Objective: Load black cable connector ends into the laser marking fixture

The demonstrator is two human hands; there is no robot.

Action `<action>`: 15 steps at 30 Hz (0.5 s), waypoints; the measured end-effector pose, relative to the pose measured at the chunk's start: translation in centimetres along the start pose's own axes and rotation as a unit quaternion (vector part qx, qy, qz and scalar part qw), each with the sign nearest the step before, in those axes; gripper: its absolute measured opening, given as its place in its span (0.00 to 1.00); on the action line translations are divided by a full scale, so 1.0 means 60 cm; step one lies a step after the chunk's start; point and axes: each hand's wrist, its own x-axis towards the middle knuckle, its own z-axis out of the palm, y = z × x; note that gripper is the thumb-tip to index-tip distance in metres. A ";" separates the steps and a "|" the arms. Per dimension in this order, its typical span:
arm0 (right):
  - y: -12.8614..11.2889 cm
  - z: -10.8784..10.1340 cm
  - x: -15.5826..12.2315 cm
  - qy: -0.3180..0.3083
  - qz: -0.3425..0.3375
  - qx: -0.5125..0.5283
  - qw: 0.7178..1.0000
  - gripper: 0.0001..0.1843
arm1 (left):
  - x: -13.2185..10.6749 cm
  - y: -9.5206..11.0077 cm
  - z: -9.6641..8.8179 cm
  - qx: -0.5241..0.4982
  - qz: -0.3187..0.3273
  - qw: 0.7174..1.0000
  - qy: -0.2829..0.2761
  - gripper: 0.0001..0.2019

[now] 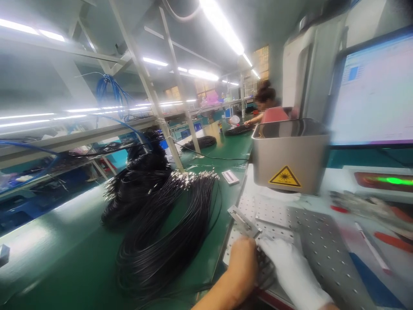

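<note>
My left hand (241,262) is bare and closed, knuckles up, at the near edge of a perforated metal plate (316,241). My right hand (287,267), in a white glove, lies next to it with fingers curled over something small and dark between the two hands; I cannot make out what it is. A small metal fixture (243,221) sits on the plate just beyond my fingers. A large bundle of black cables (167,232) with bare metal ends lies on the green bench to my left.
A metal housing with a yellow laser warning label (285,177) stands over the plate. A monitor (374,90) is at right. More black cable coils (135,181) lie further left. Another person (269,110) works at the far end of the green bench (64,249).
</note>
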 end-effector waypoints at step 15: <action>0.028 -0.084 0.030 -0.091 -0.023 0.287 0.953 0.25 | -0.014 0.001 -0.022 0.132 0.080 0.988 -0.031 0.16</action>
